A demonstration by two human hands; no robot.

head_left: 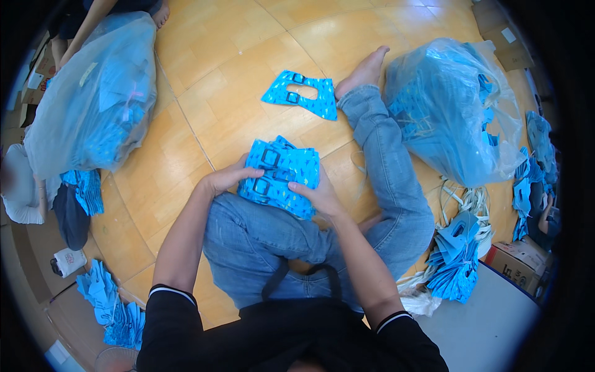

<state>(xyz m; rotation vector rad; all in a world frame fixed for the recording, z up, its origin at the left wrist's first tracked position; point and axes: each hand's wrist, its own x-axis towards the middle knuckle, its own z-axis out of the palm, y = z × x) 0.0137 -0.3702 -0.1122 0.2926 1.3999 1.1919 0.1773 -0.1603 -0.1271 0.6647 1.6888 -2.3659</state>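
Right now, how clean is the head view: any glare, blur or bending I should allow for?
Head view: sharp at centre, both hands and the blue patterned stack crisp; soft glare on the wooden floor and the clear plastic bags; floor seams bow toward the dark fisheye rim.

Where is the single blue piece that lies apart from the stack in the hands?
In the head view, the single blue piece lies flat on the wooden floor, beyond the stack, beside the bare foot.

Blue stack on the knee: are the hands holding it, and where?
Yes. The left hand grips the blue stack at its left edge, the right hand at its lower right edge.
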